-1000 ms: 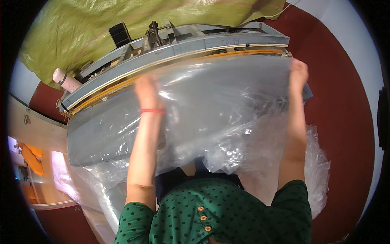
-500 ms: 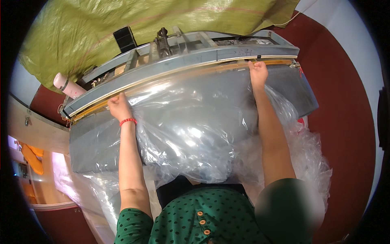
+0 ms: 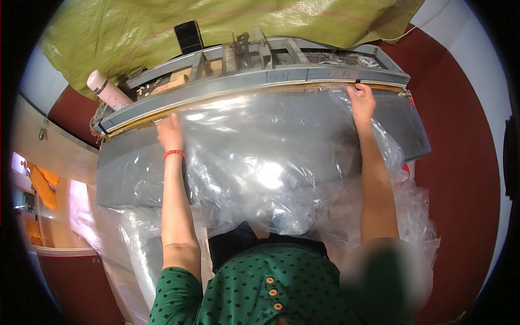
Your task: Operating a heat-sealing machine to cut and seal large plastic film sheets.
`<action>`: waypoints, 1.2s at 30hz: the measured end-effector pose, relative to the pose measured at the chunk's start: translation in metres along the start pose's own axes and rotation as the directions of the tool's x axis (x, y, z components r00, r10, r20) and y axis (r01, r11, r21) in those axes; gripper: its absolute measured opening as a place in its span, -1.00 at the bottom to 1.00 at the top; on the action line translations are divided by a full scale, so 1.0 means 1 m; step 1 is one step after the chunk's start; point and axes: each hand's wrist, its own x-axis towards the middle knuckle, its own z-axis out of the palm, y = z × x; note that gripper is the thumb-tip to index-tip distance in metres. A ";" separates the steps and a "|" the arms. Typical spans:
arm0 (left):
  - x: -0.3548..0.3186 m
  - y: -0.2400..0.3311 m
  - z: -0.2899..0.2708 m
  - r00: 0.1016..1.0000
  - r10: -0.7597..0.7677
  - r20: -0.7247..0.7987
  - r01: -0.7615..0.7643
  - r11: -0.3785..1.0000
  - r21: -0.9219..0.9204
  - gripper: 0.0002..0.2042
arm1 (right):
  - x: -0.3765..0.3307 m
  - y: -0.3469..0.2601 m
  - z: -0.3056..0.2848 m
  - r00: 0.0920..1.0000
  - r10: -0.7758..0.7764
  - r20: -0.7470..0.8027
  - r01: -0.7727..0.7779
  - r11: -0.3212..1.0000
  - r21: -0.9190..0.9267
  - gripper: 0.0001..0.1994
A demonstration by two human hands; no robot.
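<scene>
A wide sheet of clear plastic film (image 3: 246, 146) is spread over a dark grey board and hangs down toward my body. With fingers closed, my left hand (image 3: 171, 132) pinches the film's far edge near the left end of a long metal bar (image 3: 233, 81). My right hand (image 3: 362, 103) is closed on the same edge toward the right, its fingertips close to the bar. Between the hands the film lies fairly taut under the bar, with bright glare and wrinkles lower down. The grey board (image 3: 127, 162) shows at both sides of the film.
Behind the bar is a grey metal frame (image 3: 197, 67) with a pink bottle (image 3: 110, 91) at its left end and a black phone (image 3: 189, 37) propped at its back. A yellow-green woven sheet (image 3: 281, 21) covers the back. Crumpled film (image 3: 414, 216) bunches at right.
The machine and film have shifted slightly right in view. My left hand has turned more upright, and both hands stay at the film's far edge.
</scene>
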 end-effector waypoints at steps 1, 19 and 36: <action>-0.003 -0.006 0.004 0.997 0.068 -0.025 -0.072 0.971 -0.230 -0.68 | -0.001 -0.001 -0.006 0.999 -0.030 -0.038 0.034 0.993 0.112 -0.81; -0.075 0.115 -0.148 0.796 0.513 0.320 0.061 0.459 -0.886 -0.91 | -0.076 -0.260 0.005 0.484 -0.713 0.507 0.237 0.665 0.708 -0.74; -0.066 0.015 -0.184 0.591 0.637 0.495 -0.271 0.734 -0.623 -0.96 | -0.131 -0.219 0.072 0.561 -0.223 0.797 -0.756 0.254 0.603 -0.93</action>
